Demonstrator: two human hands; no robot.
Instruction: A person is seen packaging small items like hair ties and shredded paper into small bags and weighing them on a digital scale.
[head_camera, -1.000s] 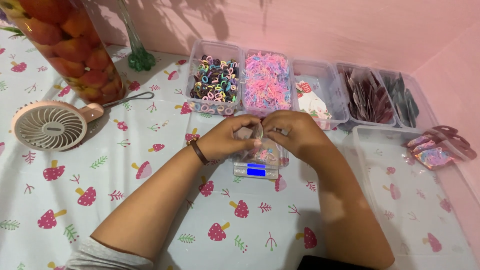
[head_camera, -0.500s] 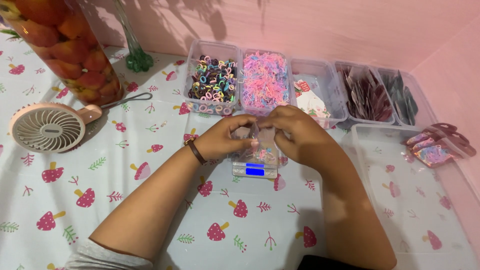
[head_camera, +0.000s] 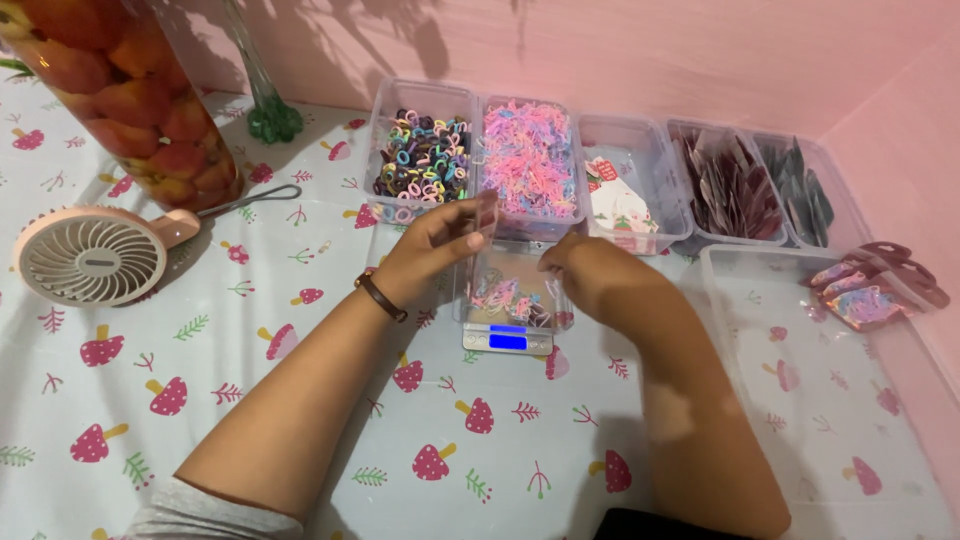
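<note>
Nearest to you, your two forearms reach out over the bench, which wears a white cloth printed with red mushrooms. Just past them sits a small scale with a lit blue display, and on it a clear bag holding a few pink and blue hair ties. Your left hand (the one with the dark wristband) pinches the bag's upper left edge between thumb and fingertips, the other fingers loosely curled. Your right hand is curled at the bag's right edge; whether it grips the plastic, you cannot tell from here. Further back stands a row of clear bins: mixed-colour ties, then pink ties. Off left rests a small pink fan.
</note>
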